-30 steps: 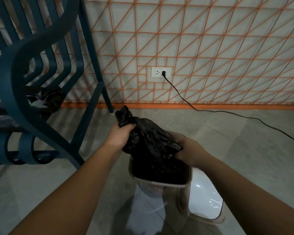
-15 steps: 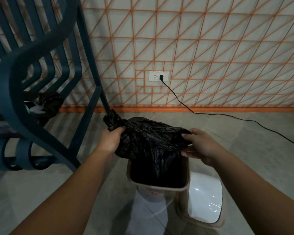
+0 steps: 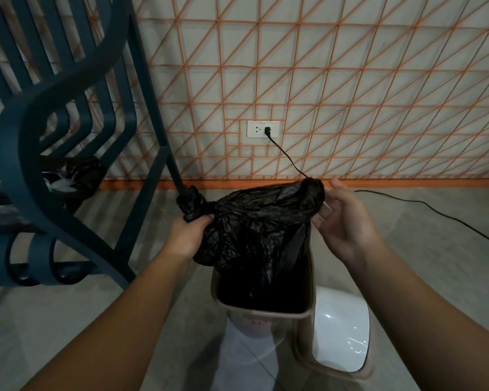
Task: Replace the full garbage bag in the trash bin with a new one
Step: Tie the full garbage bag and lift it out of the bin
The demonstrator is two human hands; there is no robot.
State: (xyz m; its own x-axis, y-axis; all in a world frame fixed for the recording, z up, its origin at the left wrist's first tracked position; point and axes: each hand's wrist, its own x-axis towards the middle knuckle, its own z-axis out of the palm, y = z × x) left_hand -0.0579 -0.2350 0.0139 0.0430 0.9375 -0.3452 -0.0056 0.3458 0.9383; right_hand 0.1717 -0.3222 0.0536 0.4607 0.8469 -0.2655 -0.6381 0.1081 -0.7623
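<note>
Left hand [image 3: 187, 235], right hand [image 3: 340, 221] grip black bag [image 3: 254, 221]; no legible writing.

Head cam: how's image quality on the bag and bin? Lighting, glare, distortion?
Head view: dim overall; the black bag and the bin interior merge into near-uniform black, folds barely readable. Specular glare on the white lid. Wide-angle bending shows in the chair bars and the wall's orange grid. Left hand and right hand look reasonably sharp.
</note>
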